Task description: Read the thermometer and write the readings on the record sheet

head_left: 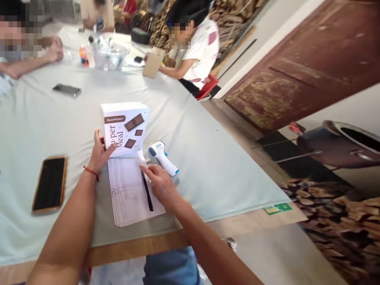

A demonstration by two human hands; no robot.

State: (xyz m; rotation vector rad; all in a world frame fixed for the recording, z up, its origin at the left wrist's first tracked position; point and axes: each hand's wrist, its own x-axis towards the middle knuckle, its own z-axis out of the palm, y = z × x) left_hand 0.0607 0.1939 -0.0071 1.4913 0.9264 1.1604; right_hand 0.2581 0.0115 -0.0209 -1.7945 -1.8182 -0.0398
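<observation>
The left hand (100, 152) touches the white box (124, 130) on its left side. The fingers are partly open and the thumb presses on the printed front face, so the hand steadies the box but does not close around it. A thin red string is around the wrist of this hand. The box stands upright on the far end of a stack of paper sheets (130, 194), just in front of the fingers.

The right hand (160, 184) lies flat on the paper, just right of the box and a little nearer to the person. The fingers are loosely stretched and they hold nothing. The index finger points toward the lower right corner of the box; whether it touches the box I cannot tell. A black pen (147, 192) lies on the sheets just left of this hand, touching or nearly touching it. A white and blue thermometer gun (162, 157) lies on the table cloth (208, 158) just beyond the right hand.

Left of the left hand, well apart, a phone in a brown case (50, 184) lies with its dark screen up. Far beyond both hands there is 1 more phone (67, 90), a clear plastic container (110, 55) and 2 other persons sitting at the table.
</observation>
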